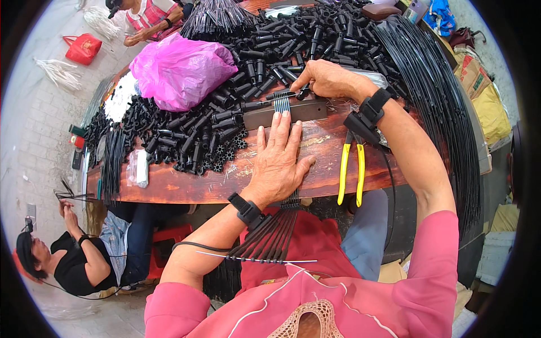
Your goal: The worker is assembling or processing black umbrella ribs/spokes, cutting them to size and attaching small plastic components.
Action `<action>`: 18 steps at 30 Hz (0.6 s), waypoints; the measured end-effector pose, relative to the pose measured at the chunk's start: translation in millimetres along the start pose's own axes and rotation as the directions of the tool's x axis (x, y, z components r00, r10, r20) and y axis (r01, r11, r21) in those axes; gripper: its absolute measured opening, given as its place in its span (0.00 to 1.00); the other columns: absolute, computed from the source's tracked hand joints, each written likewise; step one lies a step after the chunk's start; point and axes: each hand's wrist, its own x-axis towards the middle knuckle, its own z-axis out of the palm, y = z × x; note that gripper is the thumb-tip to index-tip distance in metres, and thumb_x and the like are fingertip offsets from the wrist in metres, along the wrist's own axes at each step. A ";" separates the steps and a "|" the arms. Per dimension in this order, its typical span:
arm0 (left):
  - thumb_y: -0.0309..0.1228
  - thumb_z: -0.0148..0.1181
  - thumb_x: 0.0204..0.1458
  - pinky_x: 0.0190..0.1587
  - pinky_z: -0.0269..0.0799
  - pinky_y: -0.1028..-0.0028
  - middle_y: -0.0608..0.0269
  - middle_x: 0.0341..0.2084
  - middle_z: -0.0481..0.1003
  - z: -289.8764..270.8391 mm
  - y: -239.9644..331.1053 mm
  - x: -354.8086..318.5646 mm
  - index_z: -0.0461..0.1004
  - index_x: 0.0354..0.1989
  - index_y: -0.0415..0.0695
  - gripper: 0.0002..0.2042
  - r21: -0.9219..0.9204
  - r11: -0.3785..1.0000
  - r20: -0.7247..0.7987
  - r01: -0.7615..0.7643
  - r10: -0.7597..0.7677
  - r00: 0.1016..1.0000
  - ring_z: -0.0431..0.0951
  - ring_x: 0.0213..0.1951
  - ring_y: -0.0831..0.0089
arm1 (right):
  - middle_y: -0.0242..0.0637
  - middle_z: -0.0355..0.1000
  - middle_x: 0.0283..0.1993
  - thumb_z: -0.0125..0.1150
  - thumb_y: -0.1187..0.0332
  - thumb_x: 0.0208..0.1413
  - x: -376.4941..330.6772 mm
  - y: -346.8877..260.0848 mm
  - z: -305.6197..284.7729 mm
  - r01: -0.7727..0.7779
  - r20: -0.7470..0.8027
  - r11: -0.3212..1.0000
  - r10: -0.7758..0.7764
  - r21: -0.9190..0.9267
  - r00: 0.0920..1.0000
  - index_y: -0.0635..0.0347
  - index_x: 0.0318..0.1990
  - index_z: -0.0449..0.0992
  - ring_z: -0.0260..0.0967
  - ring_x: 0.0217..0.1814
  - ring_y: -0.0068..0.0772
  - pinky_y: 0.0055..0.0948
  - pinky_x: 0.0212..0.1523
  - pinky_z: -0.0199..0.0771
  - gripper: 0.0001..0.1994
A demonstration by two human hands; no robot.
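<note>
My left hand (278,159) lies flat, fingers together, pressing a row of thin black rods (281,103) onto the wooden table (186,187). The rods run under my palm and hang off the near edge over my lap (269,239). Their far ends rest on a dark metal block (284,113). My right hand (325,79) pinches a black plastic tube piece at the rods' far tips. Both wrists wear black straps.
A large heap of black plastic tube pieces (265,62) covers the table's far half beside a pink plastic bag (179,70). Yellow-handled pliers (351,172) lie at the near edge. Long black rods (445,112) drape off the right. Other people sit at the left (84,259) and far end (149,17).
</note>
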 end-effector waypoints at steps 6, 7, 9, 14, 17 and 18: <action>0.46 0.58 0.56 0.69 0.40 0.46 0.40 0.70 0.48 -0.8 -0.5 0.2 0.57 0.68 0.38 0.35 -0.007 1.000 0.004 0.005 -0.005 1.000 0.44 0.72 0.47 | 0.48 0.78 0.46 0.45 0.89 0.37 1.4 -13.8 -5.2 -0.079 0.042 0.996 0.080 -0.036 0.996 0.52 0.47 0.83 0.77 0.48 0.47 0.34 0.52 0.74 0.31; 0.46 0.58 0.56 0.69 0.40 0.46 0.40 0.70 0.48 -0.9 -0.1 0.3 0.57 0.68 0.38 0.35 -0.006 1.000 0.003 0.004 -0.004 1.000 0.44 0.72 0.47 | 0.49 0.78 0.46 0.44 0.89 0.37 2.4 -11.2 -4.9 -0.080 0.053 0.997 0.081 -0.017 0.995 0.53 0.47 0.83 0.77 0.48 0.47 0.34 0.52 0.74 0.30; 0.46 0.58 0.56 0.69 0.40 0.46 0.40 0.70 0.48 -1.0 0.3 0.7 0.57 0.68 0.38 0.36 -0.009 1.000 0.012 0.004 -0.003 1.000 0.44 0.72 0.47 | 0.49 0.78 0.46 0.44 0.88 0.37 4.0 -4.2 -3.3 -0.079 0.062 0.997 0.079 0.000 0.995 0.53 0.47 0.82 0.77 0.47 0.46 0.34 0.52 0.74 0.30; 0.46 0.59 0.55 0.70 0.39 0.46 0.40 0.70 0.48 -1.3 -0.8 -0.7 0.57 0.68 0.38 0.36 -0.014 1.000 0.005 0.010 -0.010 1.000 0.44 0.73 0.47 | 0.51 0.78 0.45 0.43 0.87 0.35 3.6 0.8 1.1 0.010 0.042 0.994 -0.015 0.108 0.999 0.55 0.47 0.82 0.78 0.45 0.44 0.32 0.49 0.75 0.31; 0.46 0.59 0.55 0.70 0.39 0.46 0.40 0.70 0.48 -1.1 0.4 -0.1 0.57 0.68 0.38 0.36 -0.020 1.000 0.005 0.005 -0.005 1.000 0.44 0.73 0.47 | 0.52 0.79 0.44 0.43 0.87 0.35 2.2 -1.8 -0.9 0.034 0.028 0.996 -0.036 0.081 0.999 0.55 0.47 0.83 0.78 0.43 0.44 0.33 0.48 0.75 0.31; 0.46 0.59 0.55 0.70 0.39 0.46 0.40 0.70 0.48 -1.0 0.5 0.0 0.57 0.68 0.38 0.36 -0.019 1.000 0.007 0.007 -0.007 1.000 0.43 0.73 0.47 | 0.52 0.79 0.43 0.43 0.87 0.35 1.6 -4.4 -1.8 0.029 0.032 0.998 -0.031 0.059 0.999 0.54 0.47 0.83 0.78 0.43 0.44 0.34 0.48 0.75 0.31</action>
